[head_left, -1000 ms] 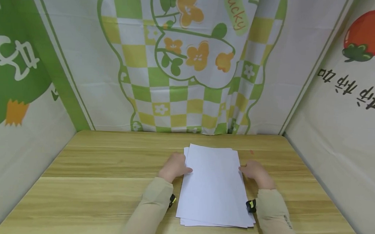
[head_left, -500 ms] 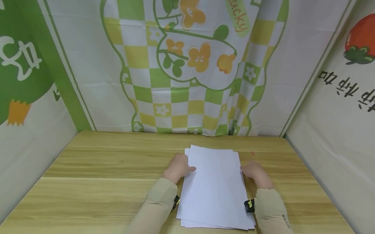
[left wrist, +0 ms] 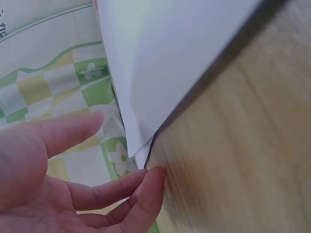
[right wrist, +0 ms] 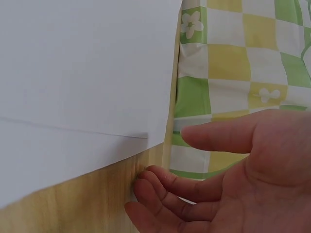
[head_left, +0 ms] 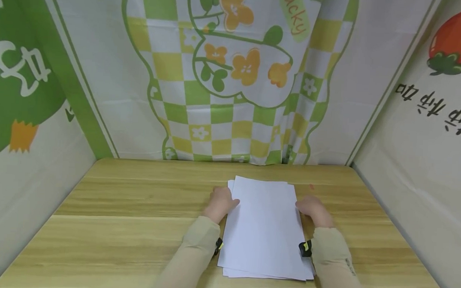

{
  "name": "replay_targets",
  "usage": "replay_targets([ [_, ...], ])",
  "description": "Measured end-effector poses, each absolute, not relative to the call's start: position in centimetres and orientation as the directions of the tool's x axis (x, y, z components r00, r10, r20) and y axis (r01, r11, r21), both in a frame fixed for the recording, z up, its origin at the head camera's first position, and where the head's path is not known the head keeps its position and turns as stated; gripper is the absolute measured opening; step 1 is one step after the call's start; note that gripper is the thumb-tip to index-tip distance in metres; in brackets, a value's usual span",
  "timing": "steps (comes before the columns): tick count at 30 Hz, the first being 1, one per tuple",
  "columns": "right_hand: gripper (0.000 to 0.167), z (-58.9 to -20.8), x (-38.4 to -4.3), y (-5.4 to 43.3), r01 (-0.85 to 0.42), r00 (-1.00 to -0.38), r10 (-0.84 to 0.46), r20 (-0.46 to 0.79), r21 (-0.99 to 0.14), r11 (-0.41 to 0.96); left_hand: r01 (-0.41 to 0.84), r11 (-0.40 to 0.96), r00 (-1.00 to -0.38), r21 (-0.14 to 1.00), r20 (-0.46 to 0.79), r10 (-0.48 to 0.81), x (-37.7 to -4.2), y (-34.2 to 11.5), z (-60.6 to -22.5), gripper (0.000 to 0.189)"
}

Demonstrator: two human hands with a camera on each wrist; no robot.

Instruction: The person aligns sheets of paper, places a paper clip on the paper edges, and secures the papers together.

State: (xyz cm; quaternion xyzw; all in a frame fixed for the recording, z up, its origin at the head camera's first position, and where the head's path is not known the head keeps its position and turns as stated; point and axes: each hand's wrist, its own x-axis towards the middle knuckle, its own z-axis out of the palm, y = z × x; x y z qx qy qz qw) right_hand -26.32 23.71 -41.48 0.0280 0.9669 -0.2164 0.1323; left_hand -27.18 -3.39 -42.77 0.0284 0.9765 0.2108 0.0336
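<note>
In wrist views only, fingertips point(right wrist: 156, 174) beside paper point(head_left: 265, 227)

A wood-grained table point(head_left: 135, 200) carries an unevenly aligned stack of white paper sheets point(head_left: 265, 231)

Beige sleeves point(head_left: 202, 234), yellow-marked black wrist cameras point(head_left: 303, 250)

Left hand point(head_left: 219, 203) and right hand point(head_left: 314, 209) apart, thumbs point(right wrist: 216, 137) clear of loosely bent fingers point(right wrist: 194, 188).
</note>
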Motion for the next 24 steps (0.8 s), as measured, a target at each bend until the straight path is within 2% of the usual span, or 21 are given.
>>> replay_targets([
  [10, 0.029, -40.52, -25.93, 23.52, 0.126, -0.956, -0.001, -0.294, -0.415, 0.901, -0.002, 0.896, -0.993, 0.444, -0.103, 0.049, -27.24, -3.33, -42.62, 0.041],
  [20, 0.031, -41.12, -26.39, 23.50, 0.213, -0.933, 0.024, -0.358, -0.499, 0.840, -0.043, 0.866, -0.991, 0.498, -0.131, 0.026, -27.07, -3.12, -42.52, 0.043],
  [24, 0.030, -41.37, -26.65, 23.49, 0.202, -0.935, 0.013, -0.353, -0.505, 0.839, -0.049, 0.858, -0.991, 0.512, -0.129, 0.020, -27.15, -3.10, -42.55, 0.044],
])
